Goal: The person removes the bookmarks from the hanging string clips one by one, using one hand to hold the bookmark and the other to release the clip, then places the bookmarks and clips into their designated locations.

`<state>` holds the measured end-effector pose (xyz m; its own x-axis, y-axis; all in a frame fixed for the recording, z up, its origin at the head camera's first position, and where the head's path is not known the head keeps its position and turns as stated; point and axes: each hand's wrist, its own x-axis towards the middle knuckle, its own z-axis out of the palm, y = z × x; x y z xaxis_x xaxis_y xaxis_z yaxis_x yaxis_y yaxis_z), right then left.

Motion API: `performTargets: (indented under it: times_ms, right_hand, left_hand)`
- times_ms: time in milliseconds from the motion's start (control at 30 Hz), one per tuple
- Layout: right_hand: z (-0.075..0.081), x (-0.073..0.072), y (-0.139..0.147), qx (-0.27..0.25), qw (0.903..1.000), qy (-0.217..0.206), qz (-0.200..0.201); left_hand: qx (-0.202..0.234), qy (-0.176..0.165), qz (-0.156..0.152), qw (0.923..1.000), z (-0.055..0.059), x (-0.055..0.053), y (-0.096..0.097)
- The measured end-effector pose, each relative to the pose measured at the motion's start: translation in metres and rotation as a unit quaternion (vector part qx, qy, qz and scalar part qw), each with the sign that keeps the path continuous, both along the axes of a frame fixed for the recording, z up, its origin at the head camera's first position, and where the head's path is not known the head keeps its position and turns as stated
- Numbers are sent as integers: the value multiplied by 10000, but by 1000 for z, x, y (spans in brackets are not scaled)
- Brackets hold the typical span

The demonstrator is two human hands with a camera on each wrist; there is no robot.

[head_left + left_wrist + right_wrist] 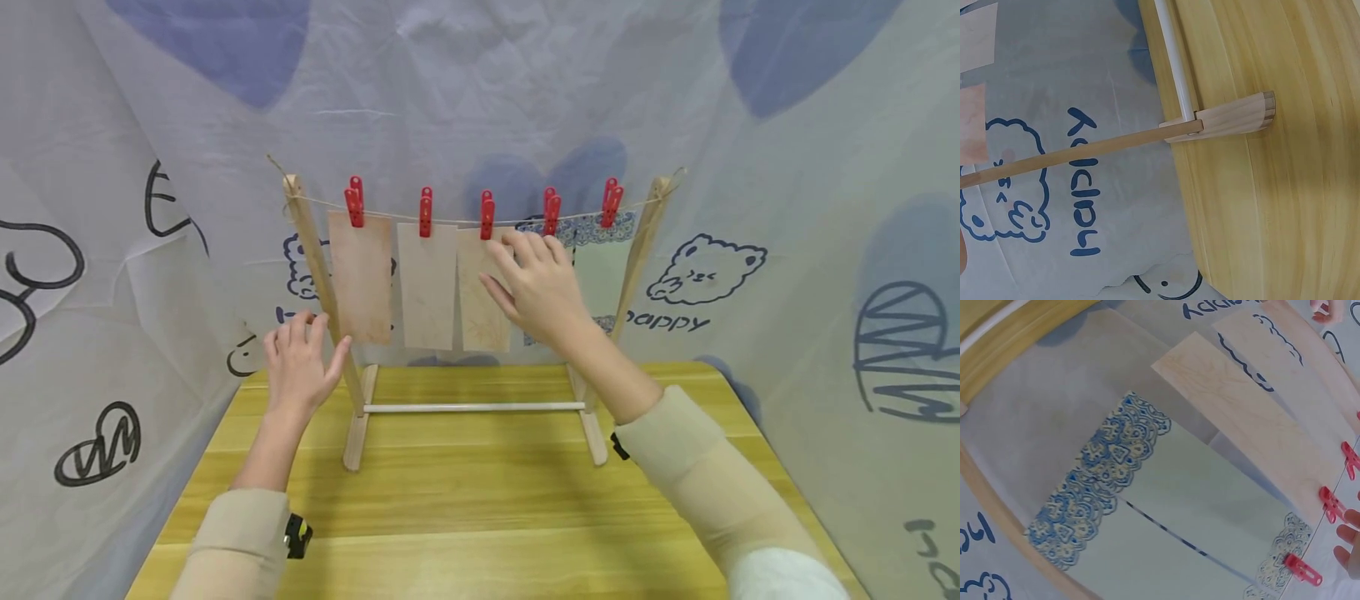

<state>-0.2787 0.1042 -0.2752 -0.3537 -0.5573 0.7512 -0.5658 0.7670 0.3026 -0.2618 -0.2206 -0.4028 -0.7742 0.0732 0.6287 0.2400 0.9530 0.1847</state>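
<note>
Several paper cards hang by red clips from a thin string on a wooden stand. From the left come a peach card, a pale card and a beige card under a red clip. Two pale green cards with blue lace borders hang at the right. My right hand is raised before the beige card and its lace-edged neighbour, fingers loosely bent, with nothing visible in it. Beside the left post, my left hand hovers with spread fingers, holding nothing.
The stand's feet rest on a yellow wood-grain table, joined by a white rod. A pale cloth printed with hearts, bears and lettering surrounds the back and sides. Small black devices sit at both wrists.
</note>
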Motion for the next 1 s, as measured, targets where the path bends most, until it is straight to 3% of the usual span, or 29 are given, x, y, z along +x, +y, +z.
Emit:
performTargets:
  times_ms: [600, 1000]
  right_hand:
    - [23, -15, -35, 182, 9991, 372, 23]
    - [35, -20, -68, 421, 9986, 322, -46]
  left_hand:
    - [-74, -265, 58, 9996, 5, -6, 1]
    - [-134, -246, 89, 9996, 9, -9, 3]
